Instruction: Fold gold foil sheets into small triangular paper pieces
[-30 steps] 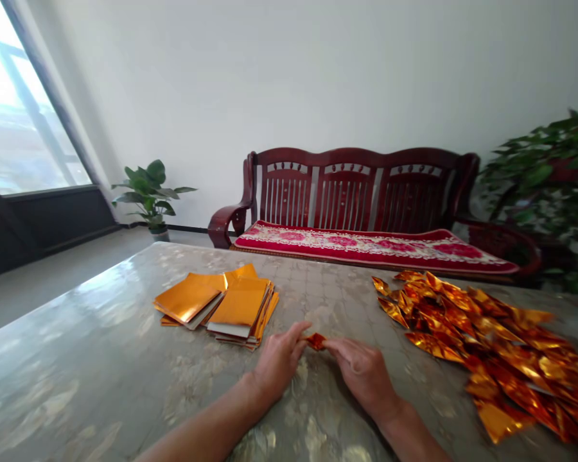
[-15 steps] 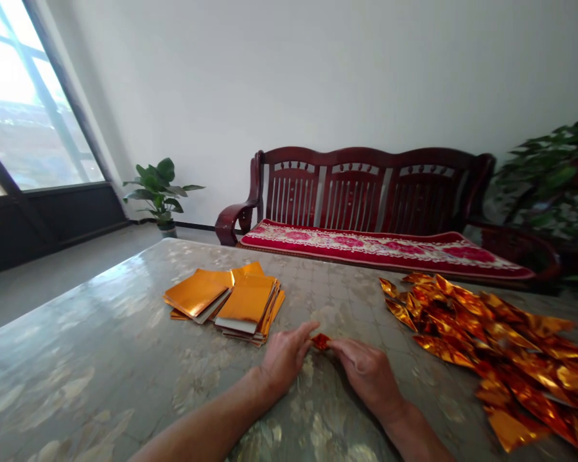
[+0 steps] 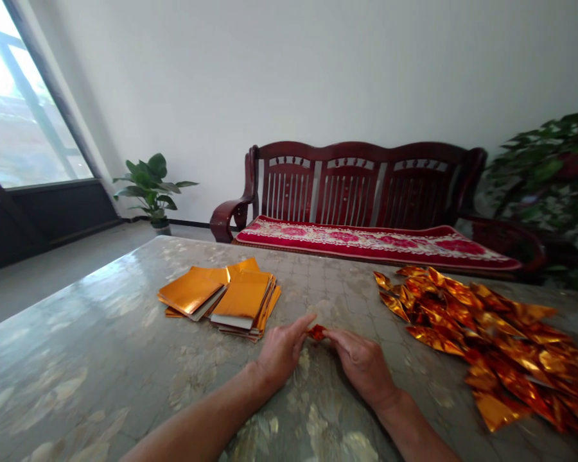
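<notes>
Two-Ended Finger Hold on a Small Foil Piece (image 3: 316, 332)

The foil piece, orange-red and crumpled or folded, is located between the two hands, just above or on the surface (image 3: 139, 366); contact with the surface cannot be determined. The left hand (image 3: 280, 351) grips its left end between thumb and fingers, with one finger extended forward past the piece. The right hand (image 3: 366, 366) pinches the right end with its fingertips, the remaining fingers curled in. Both forearms enter from the near edge and converge toward the piece.

Forward and to the left of the left hand, near it but apart, lies a stack of sheets (image 3: 241, 298). The sheets are flat, gold on the upper face and pale on the edges and undersides; they are fanned unevenly in overlapping groups. To the right of the right hand, well apart from it, lies a heap of folded foil shapes (image 3: 505, 346), pointed, shiny and piled over one another.

The surface is grey and glossy, with a floral pattern. Beyond its far edge stands a dark red wooden bench (image 3: 351, 153) with a slatted back; a red floral seat cover (image 3: 341, 236) lies along it. A potted plant (image 3: 149, 183) stands left of the bench, and leafy foliage (image 3: 549, 160) rises at the right. A pale wall (image 3: 318, 70) closes the background, with a window (image 3: 29, 115) at far left.
</notes>
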Motion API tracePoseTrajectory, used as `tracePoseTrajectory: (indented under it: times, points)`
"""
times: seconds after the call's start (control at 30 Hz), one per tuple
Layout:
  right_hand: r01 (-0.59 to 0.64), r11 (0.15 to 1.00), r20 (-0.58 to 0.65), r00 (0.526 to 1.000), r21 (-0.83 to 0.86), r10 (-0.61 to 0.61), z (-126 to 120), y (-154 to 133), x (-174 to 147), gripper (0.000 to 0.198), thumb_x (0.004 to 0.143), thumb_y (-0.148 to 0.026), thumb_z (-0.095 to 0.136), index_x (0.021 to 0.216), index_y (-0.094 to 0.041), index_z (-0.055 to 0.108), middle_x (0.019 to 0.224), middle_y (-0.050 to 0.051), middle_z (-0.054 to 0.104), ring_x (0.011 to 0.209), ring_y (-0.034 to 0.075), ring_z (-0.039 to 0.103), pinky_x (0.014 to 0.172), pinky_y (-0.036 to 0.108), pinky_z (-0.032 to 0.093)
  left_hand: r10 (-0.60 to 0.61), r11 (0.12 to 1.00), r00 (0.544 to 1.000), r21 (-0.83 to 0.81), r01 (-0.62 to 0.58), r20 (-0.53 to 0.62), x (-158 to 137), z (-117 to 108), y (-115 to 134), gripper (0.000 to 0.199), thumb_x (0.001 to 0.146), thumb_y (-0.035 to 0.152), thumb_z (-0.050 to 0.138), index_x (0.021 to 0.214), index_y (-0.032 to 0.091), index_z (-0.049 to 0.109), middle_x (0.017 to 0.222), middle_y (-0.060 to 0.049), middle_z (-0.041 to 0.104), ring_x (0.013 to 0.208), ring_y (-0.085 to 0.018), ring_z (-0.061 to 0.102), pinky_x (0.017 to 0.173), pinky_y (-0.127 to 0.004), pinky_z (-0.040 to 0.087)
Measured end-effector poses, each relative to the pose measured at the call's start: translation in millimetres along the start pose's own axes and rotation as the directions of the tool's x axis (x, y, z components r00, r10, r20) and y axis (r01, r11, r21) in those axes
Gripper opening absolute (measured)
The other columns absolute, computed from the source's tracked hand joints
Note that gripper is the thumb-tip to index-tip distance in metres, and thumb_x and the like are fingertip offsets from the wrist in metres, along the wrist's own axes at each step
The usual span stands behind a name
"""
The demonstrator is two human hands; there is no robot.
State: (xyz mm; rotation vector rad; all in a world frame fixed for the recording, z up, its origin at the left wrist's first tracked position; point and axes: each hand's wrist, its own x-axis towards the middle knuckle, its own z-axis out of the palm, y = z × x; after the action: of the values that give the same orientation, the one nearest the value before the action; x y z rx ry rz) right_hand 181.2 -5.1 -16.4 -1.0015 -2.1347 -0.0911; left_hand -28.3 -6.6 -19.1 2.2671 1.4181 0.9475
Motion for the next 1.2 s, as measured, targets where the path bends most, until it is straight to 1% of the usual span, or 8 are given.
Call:
tracePoseTrajectory:
  times: [0.13,0.4,0.53,0.6,0.7,0.8,1.07,1.2]
  points:
    - [-0.004,1.000,-0.011,1.000,0.003,0.004,-0.8,-0.6,0.7,0.032,0.091,-0.009,0.044,0.104,-0.021,0.070,0.099,0.003,0.076,0.085,0.016,0.073,0.077,0.025,0.058,-0.017,1.000,1.000,0.014,0.017,-0.001,-0.1,-1.9,2.1,0.044,0.093,0.020,0.048,0.136,0.028,0.052,0.106,-0.004,0.075,0.094,-0.021,0.072,0.083,-0.030,0.056]
    - [0.015,0.999,-0.043,0.999,0.035,-0.014,-6.2,-5.4,2.5,0.034,0.089,-0.006,0.043,0.100,-0.021,0.071,0.093,0.003,0.077,0.080,0.015,0.073,0.074,0.024,0.057,-0.012,0.995,0.999,-0.099,0.007,-0.046,-0.9,-0.7,1.7,0.039,0.092,0.019,0.049,0.129,0.028,0.058,0.110,-0.001,0.074,0.098,-0.017,0.071,0.087,-0.025,0.054]
    - [0.010,0.999,-0.041,0.999,0.039,-0.009,-7.0,-7.1,3.4,0.034,0.088,-0.006,0.043,0.099,-0.022,0.071,0.091,0.003,0.077,0.079,0.015,0.073,0.072,0.024,0.057,0.000,0.992,0.999,-0.127,-0.006,-0.050,-1.9,0.1,3.6,0.036,0.092,0.019,0.047,0.126,0.028,0.056,0.104,0.000,0.075,0.093,-0.015,0.071,0.085,-0.023,0.053]
    - [0.009,0.999,-0.044,0.999,0.040,-0.008,-6.6,-6.7,3.5,0.034,0.088,-0.006,0.044,0.099,-0.023,0.071,0.092,0.002,0.077,0.079,0.015,0.073,0.072,0.024,0.057,0.002,0.990,0.999,-0.137,-0.008,-0.044,-1.4,-0.4,6.2,0.030,0.094,0.019,0.045,0.121,0.027,0.054,0.100,0.001,0.074,0.091,-0.014,0.070,0.082,-0.021,0.052]
    - [0.016,0.999,-0.047,0.999,0.038,-0.014,-5.9,-6.0,3.5,0.034,0.088,-0.005,0.044,0.101,-0.022,0.071,0.094,0.002,0.077,0.082,0.015,0.073,0.075,0.024,0.057,-0.011,0.994,0.999,-0.111,0.006,-0.038,-0.2,-1.4,9.0,0.016,0.096,0.021,0.042,0.106,0.025,0.053,0.092,0.001,0.072,0.084,-0.014,0.069,0.075,-0.021,0.049]
    - [0.023,0.999,-0.052,0.998,0.037,-0.021,-5.8,-6.1,3.5,0.032,0.089,-0.007,0.045,0.101,-0.022,0.071,0.095,0.003,0.077,0.083,0.015,0.073,0.076,0.024,0.057,-0.031,0.999,0.999,-0.044,0.030,-0.029,0.6,-1.8,8.5,0.010,0.095,0.021,0.042,0.096,0.023,0.052,0.081,0.002,0.068,0.075,-0.014,0.066,0.069,-0.021,0.047]
    - [0.017,1.000,-0.050,0.999,0.024,-0.016,-6.8,-6.5,3.6,0.032,0.091,-0.009,0.043,0.101,-0.022,0.072,0.095,0.003,0.077,0.084,0.015,0.073,0.078,0.024,0.058,-0.056,0.998,0.998,-0.010,0.056,0.019,1.2,-2.8,9.6,0.013,0.096,0.022,0.040,0.090,0.024,0.052,0.077,0.002,0.066,0.072,-0.014,0.065,0.066,-0.020,0.043]
    - [0.017,1.000,-0.045,0.999,0.022,-0.016,-6.5,-6.3,3.2,0.033,0.091,-0.010,0.043,0.101,-0.022,0.072,0.096,0.003,0.077,0.085,0.015,0.073,0.078,0.025,0.058,-0.034,0.999,0.999,0.010,0.033,0.018,0.4,-0.1,6.4,0.014,0.096,0.022,0.040,0.091,0.024,0.053,0.078,0.002,0.066,0.073,-0.014,0.065,0.067,-0.020,0.043]
